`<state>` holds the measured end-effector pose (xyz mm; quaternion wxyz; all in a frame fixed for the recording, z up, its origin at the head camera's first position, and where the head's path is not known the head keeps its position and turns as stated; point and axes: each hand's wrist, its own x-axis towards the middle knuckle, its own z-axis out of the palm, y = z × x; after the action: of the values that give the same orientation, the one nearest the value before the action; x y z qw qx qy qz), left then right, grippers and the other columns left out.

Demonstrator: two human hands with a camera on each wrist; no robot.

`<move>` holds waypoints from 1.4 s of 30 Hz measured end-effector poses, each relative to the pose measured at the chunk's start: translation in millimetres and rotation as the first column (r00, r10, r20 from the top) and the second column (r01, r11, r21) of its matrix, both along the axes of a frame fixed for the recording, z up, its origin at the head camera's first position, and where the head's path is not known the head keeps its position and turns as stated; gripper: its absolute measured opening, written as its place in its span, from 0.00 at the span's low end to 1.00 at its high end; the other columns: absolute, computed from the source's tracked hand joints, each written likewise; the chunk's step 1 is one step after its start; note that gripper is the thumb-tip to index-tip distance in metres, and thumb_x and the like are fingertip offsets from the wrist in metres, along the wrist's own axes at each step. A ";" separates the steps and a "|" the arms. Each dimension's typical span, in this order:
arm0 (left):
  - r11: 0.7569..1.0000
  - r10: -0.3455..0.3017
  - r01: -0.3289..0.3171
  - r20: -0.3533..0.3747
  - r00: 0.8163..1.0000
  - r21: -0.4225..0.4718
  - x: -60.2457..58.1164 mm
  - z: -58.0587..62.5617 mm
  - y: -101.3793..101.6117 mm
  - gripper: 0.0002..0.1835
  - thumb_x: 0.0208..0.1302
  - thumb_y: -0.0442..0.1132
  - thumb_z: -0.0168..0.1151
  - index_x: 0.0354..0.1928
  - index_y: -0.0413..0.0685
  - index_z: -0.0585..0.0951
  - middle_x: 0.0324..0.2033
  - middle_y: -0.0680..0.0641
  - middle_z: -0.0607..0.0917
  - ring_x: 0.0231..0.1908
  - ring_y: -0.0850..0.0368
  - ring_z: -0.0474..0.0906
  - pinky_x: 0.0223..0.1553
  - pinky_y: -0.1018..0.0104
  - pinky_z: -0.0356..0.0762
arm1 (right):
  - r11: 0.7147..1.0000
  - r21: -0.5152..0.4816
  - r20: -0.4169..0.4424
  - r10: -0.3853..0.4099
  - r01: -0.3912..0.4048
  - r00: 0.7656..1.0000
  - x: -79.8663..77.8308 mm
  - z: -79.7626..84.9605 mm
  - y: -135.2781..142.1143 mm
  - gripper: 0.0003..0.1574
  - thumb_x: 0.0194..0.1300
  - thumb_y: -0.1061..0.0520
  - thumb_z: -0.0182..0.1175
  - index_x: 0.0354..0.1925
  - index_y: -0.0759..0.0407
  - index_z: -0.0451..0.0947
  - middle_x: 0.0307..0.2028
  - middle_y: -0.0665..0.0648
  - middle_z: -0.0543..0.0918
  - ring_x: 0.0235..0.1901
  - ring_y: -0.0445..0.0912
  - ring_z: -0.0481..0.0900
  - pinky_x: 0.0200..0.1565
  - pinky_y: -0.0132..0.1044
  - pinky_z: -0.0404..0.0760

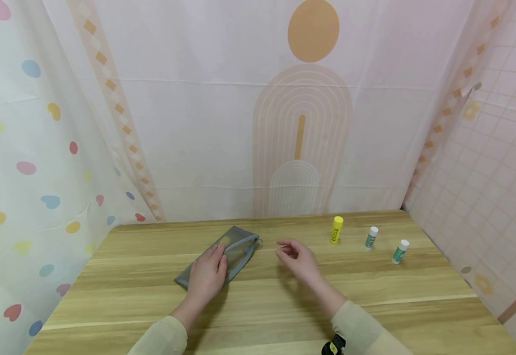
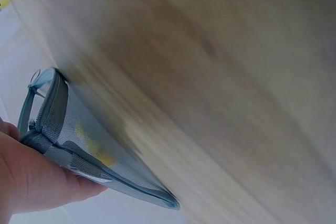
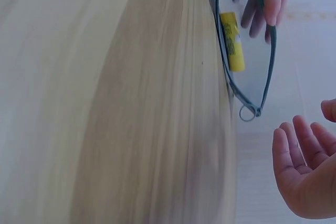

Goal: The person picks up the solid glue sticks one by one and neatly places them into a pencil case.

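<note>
A grey mesh zipper pouch (image 1: 245,241) lies slantwise on the wooden table, its mouth spread apart. My left hand (image 1: 206,273) grips the pouch by its near rim; in the right wrist view the thumb is on one side of the edge and the fingers show behind the mesh. Inside the pouch sits a yellow glue stick (image 3: 232,41), seen from the right wrist. A small metal ring (image 3: 247,113) hangs at the pouch's corner. To the right of the pouch, my right hand (image 1: 301,261) hovers over the table with loosely bent fingers, holding nothing.
Upright at the table's back right stand another yellow glue stick (image 1: 336,230) and two green-and-white glue sticks, one nearer the middle (image 1: 371,238) and one farther right (image 1: 400,252). Patterned curtains (image 1: 204,123) hang behind and beside the wooden table (image 1: 258,315).
</note>
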<state>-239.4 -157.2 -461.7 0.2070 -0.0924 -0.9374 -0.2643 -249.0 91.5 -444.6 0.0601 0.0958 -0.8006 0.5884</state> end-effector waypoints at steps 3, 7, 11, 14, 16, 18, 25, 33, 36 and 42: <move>1.000 -0.004 0.004 -0.004 1.000 0.004 0.3 0.2 0.3 0.20 0.72 0.35 0.54 0.62 0.35 0.77 0.57 0.32 0.79 0.59 0.35 0.74 0.55 0.31 0.67 | 0.999 0.035 -0.024 -0.020 0.021 1.000 -0.2 0.2 5.6 0.17 0.67 0.61 0.64 0.53 0.64 0.81 0.39 0.54 0.86 0.41 0.46 0.81 0.45 0.36 0.80; 1.000 -0.009 0.009 -0.015 1.000 0.007 0.4 0.6 0.7 0.20 0.72 0.35 0.54 0.62 0.35 0.77 0.57 0.32 0.79 0.58 0.34 0.75 0.55 0.32 0.68 | 0.997 0.063 -0.058 -0.032 0.036 0.998 -0.6 1.6 13.0 0.17 0.66 0.62 0.65 0.53 0.62 0.81 0.39 0.53 0.86 0.41 0.47 0.82 0.46 0.38 0.80; 1.000 -0.008 0.008 -0.026 1.000 0.005 0.3 1.0 0.9 0.20 0.72 0.35 0.54 0.61 0.34 0.77 0.56 0.32 0.80 0.58 0.34 0.75 0.55 0.32 0.69 | 0.995 0.086 -0.108 -0.034 0.044 0.994 -0.9 3.5 20.0 0.17 0.64 0.63 0.66 0.52 0.62 0.81 0.39 0.53 0.86 0.40 0.47 0.82 0.43 0.37 0.81; 1.000 -0.008 0.008 -0.033 0.999 0.005 0.2 1.1 1.0 0.19 0.72 0.35 0.55 0.61 0.34 0.77 0.56 0.31 0.80 0.58 0.34 0.75 0.55 0.33 0.69 | 0.994 0.098 -0.157 -0.029 0.044 0.987 -1.0 3.6 25.1 0.17 0.63 0.65 0.66 0.51 0.63 0.81 0.38 0.54 0.87 0.39 0.49 0.83 0.41 0.37 0.82; 1.000 -0.009 0.009 -0.038 0.999 0.007 0.2 1.1 0.8 0.19 0.72 0.35 0.55 0.61 0.34 0.78 0.56 0.31 0.80 0.57 0.34 0.76 0.55 0.33 0.70 | 0.994 0.101 -0.185 -0.025 0.044 0.982 -1.5 3.4 28.3 0.17 0.62 0.67 0.66 0.51 0.64 0.81 0.38 0.56 0.87 0.39 0.50 0.84 0.41 0.37 0.83; 1.000 -0.011 0.011 -0.042 0.999 0.010 0.1 0.8 0.6 0.19 0.72 0.34 0.55 0.61 0.34 0.78 0.55 0.31 0.80 0.57 0.34 0.76 0.55 0.34 0.70 | 0.993 0.106 -0.197 -0.025 0.047 0.980 -1.6 3.7 31.7 0.18 0.62 0.67 0.67 0.51 0.65 0.81 0.38 0.56 0.87 0.40 0.50 0.84 0.41 0.37 0.83; 1.000 -0.015 0.016 -0.047 0.999 0.008 -0.8 -1.2 -0.2 0.19 0.71 0.34 0.55 0.61 0.33 0.77 0.56 0.32 0.80 0.58 0.35 0.75 0.56 0.34 0.69 | 0.983 0.175 -0.222 -0.015 0.055 0.975 0.0 6.5 45.7 0.20 0.62 0.66 0.68 0.53 0.63 0.81 0.41 0.57 0.87 0.41 0.50 0.84 0.41 0.39 0.84; 1.000 -0.012 0.013 -0.040 0.999 0.011 -1.0 -1.5 -0.5 0.20 0.71 0.34 0.55 0.62 0.34 0.77 0.56 0.32 0.80 0.58 0.35 0.75 0.56 0.33 0.68 | 0.966 0.247 -0.270 -0.004 0.073 0.963 1.0 8.1 59.3 0.22 0.62 0.65 0.68 0.55 0.62 0.80 0.43 0.57 0.87 0.44 0.52 0.84 0.45 0.49 0.83; 1.000 -0.014 0.015 -0.048 0.999 0.012 -1.0 -1.6 -0.8 0.20 0.71 0.34 0.55 0.61 0.34 0.77 0.56 0.32 0.80 0.58 0.35 0.75 0.55 0.33 0.68 | 0.961 0.266 -0.291 0.009 0.072 0.957 1.4 7.3 64.3 0.22 0.62 0.65 0.68 0.55 0.62 0.80 0.44 0.57 0.86 0.45 0.52 0.84 0.46 0.50 0.83; 1.000 -0.021 0.022 -0.068 0.997 0.005 -0.8 -1.8 -1.1 0.19 0.70 0.33 0.56 0.61 0.33 0.78 0.55 0.31 0.80 0.57 0.34 0.76 0.55 0.33 0.69 | 0.955 0.283 -0.351 0.019 0.087 0.936 1.5 3.5 73.3 0.22 0.60 0.67 0.68 0.54 0.63 0.80 0.43 0.57 0.87 0.44 0.52 0.84 0.45 0.50 0.83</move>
<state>-240.2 -158.3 -463.5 0.2361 -0.1107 -0.9281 -0.2659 -247.5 164.8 -441.1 0.1967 0.1928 -0.8573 0.4350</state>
